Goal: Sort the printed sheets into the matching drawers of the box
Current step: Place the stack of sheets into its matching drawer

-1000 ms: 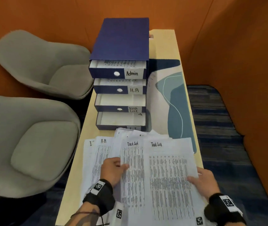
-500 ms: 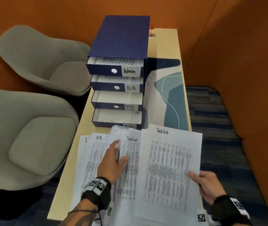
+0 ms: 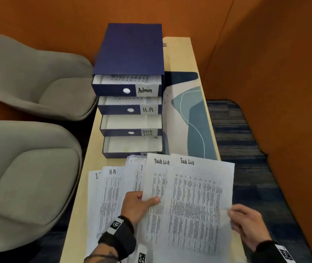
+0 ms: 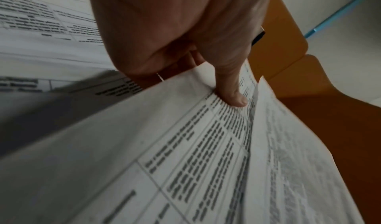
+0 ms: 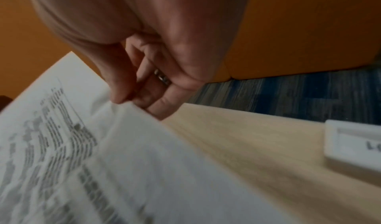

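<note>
We see two grey chairs [image 3: 37, 80] [image 3: 28, 179] standing left of the narrow wooden counter [image 3: 181, 54], one behind the other. Orange walls [image 3: 265, 54] enclose the corner. A mat [image 3: 191, 118] patterned in cream, teal and dark blue lies on the counter's right half. Blue striped carpet [image 3: 233, 133] covers the floor to the right. A white labelled tag [image 5: 354, 144] rests on the counter.

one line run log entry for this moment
left hand: pinches Task List sheet | right hand: pinches second Task List sheet | Task List drawer: open
</note>
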Motion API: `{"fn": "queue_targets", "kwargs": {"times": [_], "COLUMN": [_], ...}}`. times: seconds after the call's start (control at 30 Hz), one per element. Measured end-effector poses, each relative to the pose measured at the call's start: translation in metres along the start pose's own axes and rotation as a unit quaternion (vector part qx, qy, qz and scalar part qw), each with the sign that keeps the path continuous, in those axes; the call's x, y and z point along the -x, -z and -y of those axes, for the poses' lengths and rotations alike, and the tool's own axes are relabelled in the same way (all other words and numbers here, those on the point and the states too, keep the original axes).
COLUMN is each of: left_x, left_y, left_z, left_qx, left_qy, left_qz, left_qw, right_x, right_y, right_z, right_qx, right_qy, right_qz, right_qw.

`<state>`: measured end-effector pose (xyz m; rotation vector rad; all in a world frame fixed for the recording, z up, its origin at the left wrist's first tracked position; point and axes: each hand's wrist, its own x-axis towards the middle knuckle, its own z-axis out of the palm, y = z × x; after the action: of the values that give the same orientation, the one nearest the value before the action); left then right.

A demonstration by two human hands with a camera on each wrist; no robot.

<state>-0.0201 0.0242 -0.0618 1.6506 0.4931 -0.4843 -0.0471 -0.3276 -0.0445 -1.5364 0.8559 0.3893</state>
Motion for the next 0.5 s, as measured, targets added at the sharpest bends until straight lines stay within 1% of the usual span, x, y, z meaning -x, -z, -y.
{"fn": "queue_targets", "kwargs": {"times": [0.07,0.1,0.17,0.2,0.23,0.27,0.3,0.37,0.43,0.5], "left_x": [-0.008,-0.011,-0.01,-0.005,-0.001,0.003,0.006,0.013,0.018,0.021], "left_y": [0.003,0.002,-0.006,-0.01,-0.014,-0.018,-0.023,-0.032,-0.04,-0.044], "left_z": [0.007,0.008,0.007,0.004,0.004,0.007,0.009,0.01,0.008,0.005], "left_qx": [-0.048,-0.1,-0.203,-0.245,-0.261,-0.253,-0.225,-0.168,-0.14,-0.139], "left_qy": [0.001,0.002,-0.023,-0.043,-0.052,-0.058,-0.049,-0.038,-0.029,-0.022], "left_qz": [-0.003,0.005,0.024,0.029,0.04,0.05,0.066,0.113,0.159,0.186], "left_qw": [0.999,0.995,0.979,0.968,0.963,0.964,0.971,0.979,0.977,0.972], "right_x": [-0.002,-0.004,-0.008,-0.009,-0.009,-0.009,-0.009,-0.009,-0.01,-0.011], "right_y": [0.005,0.008,0.012,0.012,0.012,0.011,0.009,-0.003,-0.017,-0.029], "right_z": [-0.002,-0.003,-0.006,-0.006,-0.007,-0.009,-0.011,-0.015,-0.019,-0.02], "right_qx": [-0.023,-0.052,-0.103,-0.109,-0.106,-0.091,-0.071,-0.001,0.046,0.054], "right_qy": [-0.011,-0.015,-0.018,-0.025,-0.031,-0.037,-0.043,-0.043,-0.038,-0.034], "right_qz": [-0.021,-0.037,-0.058,-0.064,-0.057,-0.044,-0.027,-0.001,-0.002,-0.023], "right_qw": [0.999,0.998,0.993,0.992,0.992,0.994,0.996,0.999,0.998,0.998]}}
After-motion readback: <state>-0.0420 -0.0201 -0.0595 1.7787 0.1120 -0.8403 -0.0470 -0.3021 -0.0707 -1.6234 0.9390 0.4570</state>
